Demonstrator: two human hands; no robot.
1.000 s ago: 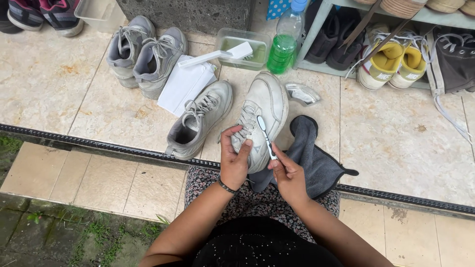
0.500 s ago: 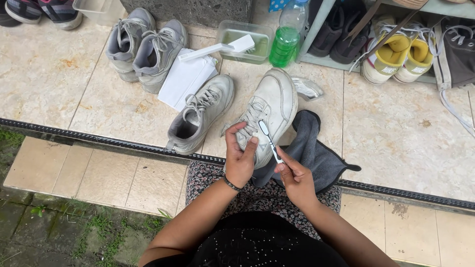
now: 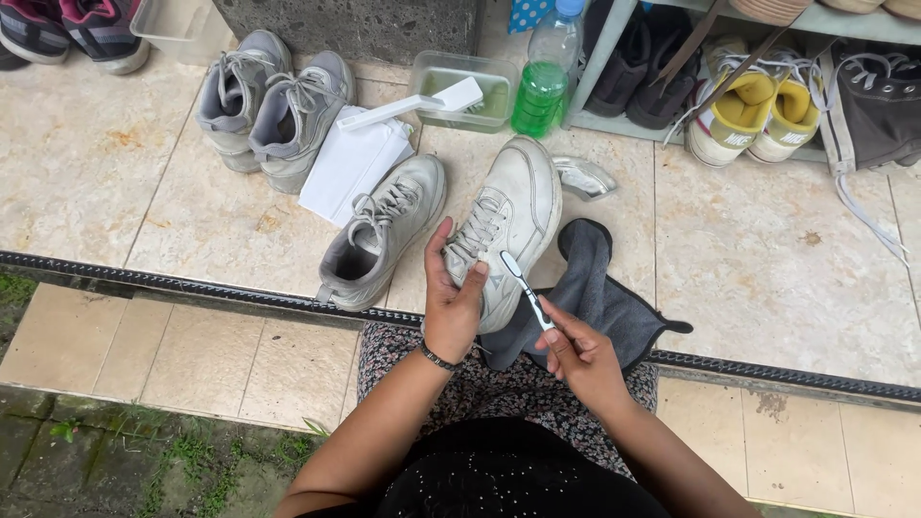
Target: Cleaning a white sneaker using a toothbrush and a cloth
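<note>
A pair of grey sneakers (image 3: 269,105) stands near the tiled floor's (image 3: 787,288) far edge; a grey-white shoe (image 3: 384,235) lies by the drain grate (image 3: 192,288); the left hand (image 3: 451,307) clasps the heel end of a white sneaker (image 3: 513,216), scuffed and dingy, toe pointing away, resting over a dark grey cloth (image 3: 600,297) at the near edge; the right hand (image 3: 580,355) pinches a toothbrush (image 3: 526,288), its head at the sneaker's side.
</note>
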